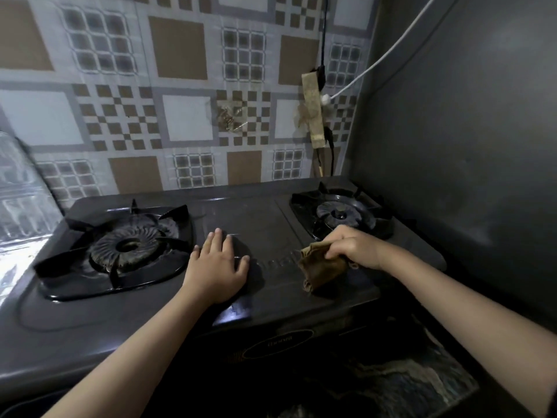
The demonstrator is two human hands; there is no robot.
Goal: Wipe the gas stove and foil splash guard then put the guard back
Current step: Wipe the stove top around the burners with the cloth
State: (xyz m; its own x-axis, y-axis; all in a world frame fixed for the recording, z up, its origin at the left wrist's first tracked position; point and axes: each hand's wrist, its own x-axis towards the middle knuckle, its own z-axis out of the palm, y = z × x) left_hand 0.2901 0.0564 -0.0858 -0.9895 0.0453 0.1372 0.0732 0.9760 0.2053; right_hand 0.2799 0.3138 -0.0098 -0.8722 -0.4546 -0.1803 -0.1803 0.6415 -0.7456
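The left hand (217,268) lies flat, fingers straight and spread, pressing on the middle of the black gas stove (256,227) between the left burner (128,245) and right burner (342,214). The right hand (354,247) is curled round a crumpled brown cloth (321,268) that touches the stove top before the right burner. The foil splash guard (21,200) stands at the left edge, cut off and blurred. The stove's front badge is unreadable.
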